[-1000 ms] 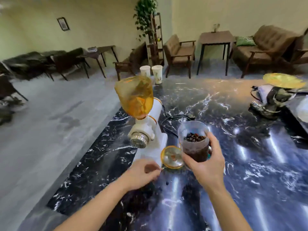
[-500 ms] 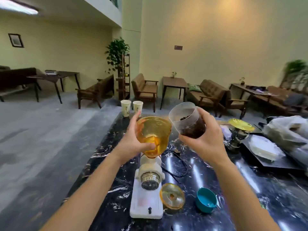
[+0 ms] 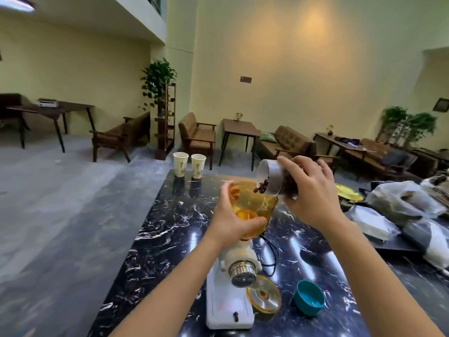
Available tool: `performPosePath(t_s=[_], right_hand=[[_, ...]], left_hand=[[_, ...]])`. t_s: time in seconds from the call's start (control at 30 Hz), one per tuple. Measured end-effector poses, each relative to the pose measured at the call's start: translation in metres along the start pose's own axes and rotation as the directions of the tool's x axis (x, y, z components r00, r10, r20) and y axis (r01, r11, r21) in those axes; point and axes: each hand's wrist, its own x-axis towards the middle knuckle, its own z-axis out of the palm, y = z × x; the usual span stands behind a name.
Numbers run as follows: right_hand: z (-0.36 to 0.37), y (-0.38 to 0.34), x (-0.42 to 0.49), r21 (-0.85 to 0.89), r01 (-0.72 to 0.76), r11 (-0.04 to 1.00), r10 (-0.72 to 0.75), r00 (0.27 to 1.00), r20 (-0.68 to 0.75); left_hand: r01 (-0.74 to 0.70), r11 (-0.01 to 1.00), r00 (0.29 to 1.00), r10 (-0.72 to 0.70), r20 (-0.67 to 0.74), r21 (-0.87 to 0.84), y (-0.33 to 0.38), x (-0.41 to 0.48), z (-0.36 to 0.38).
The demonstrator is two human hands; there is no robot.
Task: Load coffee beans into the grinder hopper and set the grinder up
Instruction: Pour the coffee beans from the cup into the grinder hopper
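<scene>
A white grinder [image 3: 230, 300] stands on the black marble counter [image 3: 165, 239], topped by an open amber hopper [image 3: 257, 205]. My left hand [image 3: 233, 220] wraps around the hopper's left side. My right hand [image 3: 308, 195] holds a clear jar [image 3: 269, 176] tipped on its side over the hopper's rim. Coffee beans [image 3: 261, 187] are spilling from the jar's mouth into the hopper. The amber hopper lid [image 3: 263, 296] lies flat on the counter beside the grinder's base, with a teal jar lid [image 3: 308, 296] to its right.
Two paper cups [image 3: 189, 164] stand at the counter's far end. A black cord [image 3: 273, 254] runs behind the grinder. On the right are a dark tray [image 3: 388, 246], plastic bags [image 3: 401, 203] and a yellow-topped device [image 3: 348, 193]. Chairs and tables fill the room beyond.
My right hand has tipped the jar further, from tilted to nearly horizontal, and beans now fall into the hopper. My left hand keeps its hold on the hopper. The view has tilted upward.
</scene>
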Motion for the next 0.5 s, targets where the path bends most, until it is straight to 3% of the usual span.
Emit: performPosePath(t_s=[0.5], right_hand=[[0.0004, -0.004, 0.0069, -0.121, 0.137, 0.983, -0.136, 0.991, 0.016]], left_hand=[[0.03, 1.0, 0.999, -0.03, 0.019, -0.009, -0.0012, 0.0008, 0.0001]])
